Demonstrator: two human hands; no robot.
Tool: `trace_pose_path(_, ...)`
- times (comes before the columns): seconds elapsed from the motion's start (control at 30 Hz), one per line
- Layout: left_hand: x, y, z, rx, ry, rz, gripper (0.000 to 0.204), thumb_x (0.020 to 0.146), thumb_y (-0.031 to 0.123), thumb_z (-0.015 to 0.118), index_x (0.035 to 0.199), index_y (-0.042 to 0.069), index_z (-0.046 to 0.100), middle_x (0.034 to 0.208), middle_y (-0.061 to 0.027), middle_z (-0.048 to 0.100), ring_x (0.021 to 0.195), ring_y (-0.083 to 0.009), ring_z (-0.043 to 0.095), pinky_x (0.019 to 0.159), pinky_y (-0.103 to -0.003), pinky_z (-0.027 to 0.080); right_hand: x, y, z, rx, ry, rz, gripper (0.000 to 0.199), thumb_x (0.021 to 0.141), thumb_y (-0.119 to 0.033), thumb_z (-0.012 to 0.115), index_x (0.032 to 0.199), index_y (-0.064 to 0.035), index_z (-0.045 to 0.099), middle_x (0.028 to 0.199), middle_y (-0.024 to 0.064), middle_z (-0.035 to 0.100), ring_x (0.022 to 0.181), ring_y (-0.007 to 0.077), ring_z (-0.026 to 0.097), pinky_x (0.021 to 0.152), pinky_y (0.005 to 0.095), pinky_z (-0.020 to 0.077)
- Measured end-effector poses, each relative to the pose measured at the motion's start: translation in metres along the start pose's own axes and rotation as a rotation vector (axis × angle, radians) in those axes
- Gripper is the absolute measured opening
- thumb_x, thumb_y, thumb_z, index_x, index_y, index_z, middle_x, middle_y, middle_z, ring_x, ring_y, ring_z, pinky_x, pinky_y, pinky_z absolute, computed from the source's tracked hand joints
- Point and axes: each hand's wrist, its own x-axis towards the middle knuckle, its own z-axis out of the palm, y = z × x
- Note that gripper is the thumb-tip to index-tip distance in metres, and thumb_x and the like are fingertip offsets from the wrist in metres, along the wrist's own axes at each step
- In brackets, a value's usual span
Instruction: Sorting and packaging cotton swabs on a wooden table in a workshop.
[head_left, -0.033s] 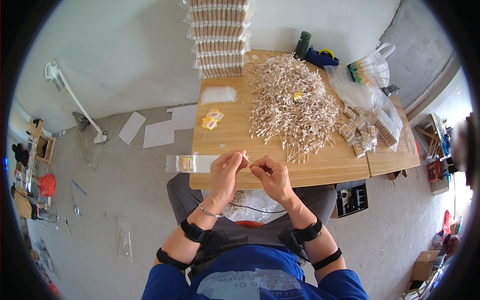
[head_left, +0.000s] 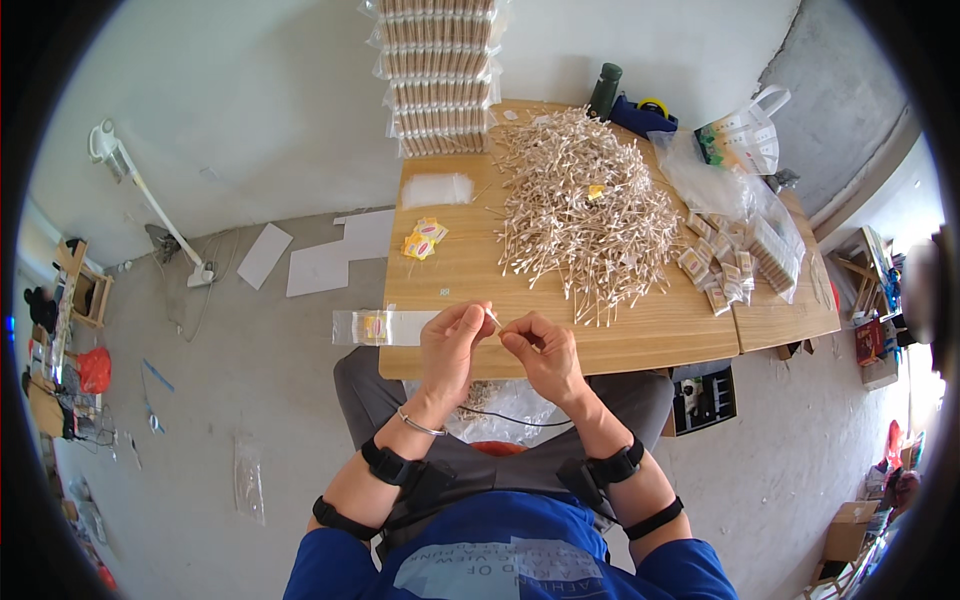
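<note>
My left hand (head_left: 452,348) and my right hand (head_left: 540,355) meet at the front edge of a wooden table (head_left: 650,340). Together they pinch a few thin cotton swabs (head_left: 492,320), whose ends stick out between the fingertips. Just beyond the hands, a large loose pile of cotton swabs (head_left: 585,205) covers the middle of the table. A clear plastic sleeve (head_left: 385,327) with a small yellow label lies left of my left hand and overhangs the table's left edge. A clear bag (head_left: 500,405) rests on my lap.
Stacked packs of swabs (head_left: 437,75) rise at the table's back. Yellow-red labels (head_left: 423,238) and a white pad (head_left: 437,189) lie on the left. Small filled packets (head_left: 720,265), plastic bags (head_left: 745,140), a green bottle (head_left: 604,92) and a blue tape dispenser (head_left: 645,115) sit on the right.
</note>
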Motion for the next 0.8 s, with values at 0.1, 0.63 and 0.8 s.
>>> trace_pose_path(0.1, 0.001, -0.001, -0.003, 0.028, -0.006, 0.009, 0.027, 0.091, 0.025, 0.067, 0.103, 0.000, 0.068, 0.093, -0.0055, 0.066, 0.083, -0.0114, 0.060, 0.081, -0.027, 0.051, 0.000, 0.001, 0.000, 0.029, -0.007, 0.018, 0.010, 0.087, -0.006, 0.068, 0.092, 0.0015, 0.065, 0.077, 0.0046, 0.067, 0.071, 0.0083, 0.059, 0.066, 0.0252, 0.0479)
trace_pose_path(0.63, 0.005, 0.005, -0.007, 0.152, -0.060, 0.049, 0.022, 0.092, 0.022, 0.066, 0.102, 0.003, 0.067, 0.094, -0.0045, 0.067, 0.085, -0.0125, 0.063, 0.080, -0.027, 0.052, 0.000, -0.017, 0.003, 0.039, -0.063, 0.041, 0.014, 0.086, -0.010, 0.070, 0.094, 0.0014, 0.067, 0.079, 0.0040, 0.067, 0.069, 0.0075, 0.056, 0.065, 0.0244, 0.0475)
trace_pose_path(0.8, 0.003, 0.005, -0.003, 0.135, -0.064, 0.038, 0.027, 0.093, 0.026, 0.066, 0.101, 0.000, 0.067, 0.091, -0.0063, 0.067, 0.086, -0.0124, 0.060, 0.081, -0.028, 0.049, 0.002, -0.014, 0.001, -0.070, -0.062, 0.069, 0.015, 0.085, -0.011, 0.072, 0.091, 0.0023, 0.066, 0.073, 0.0027, 0.065, 0.065, 0.0052, 0.053, 0.060, 0.0228, 0.0459)
